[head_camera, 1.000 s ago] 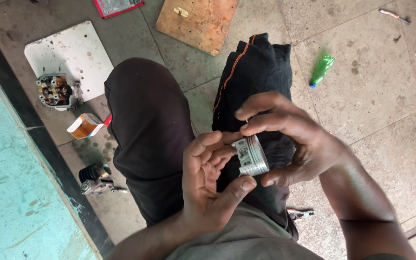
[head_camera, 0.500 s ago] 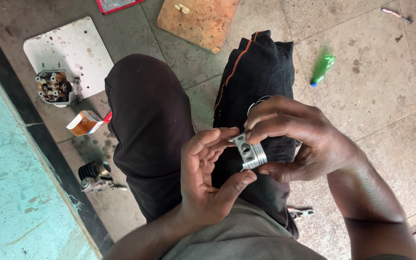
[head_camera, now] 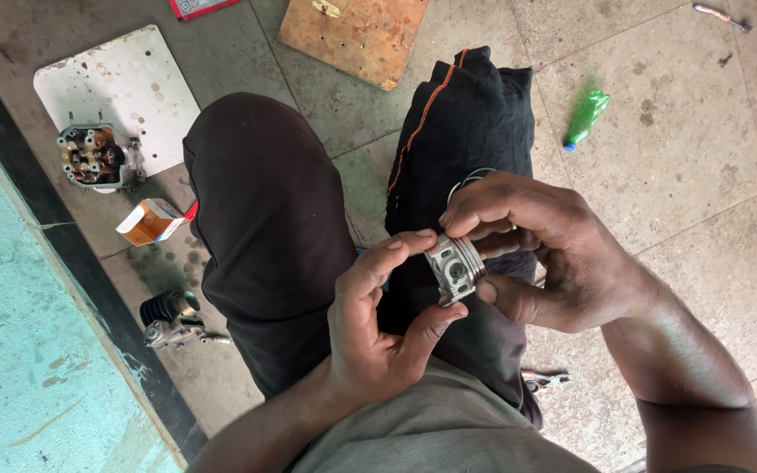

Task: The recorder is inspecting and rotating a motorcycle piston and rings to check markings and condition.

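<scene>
Piston (head_camera: 455,267) tilted since; L hand (head_camera: 378,324) cupped, R hand (head_camera: 545,254) pinching.

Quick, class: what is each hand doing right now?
Left hand: fingers curled, thumb and fingertips gripping the metal piston.
Right hand: closed around the same piston.

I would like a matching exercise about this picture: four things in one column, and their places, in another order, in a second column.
Things:
1. metal piston
2. green bottle
3. small orange box
4. wooden board

Places:
A. lying on the floor to the right of the knees
B. at the top edge, beyond the knees
C. held between the fingers of both hands
D. on the floor just below the white plate

Pairs: 1-C, 2-A, 3-D, 4-B
</scene>
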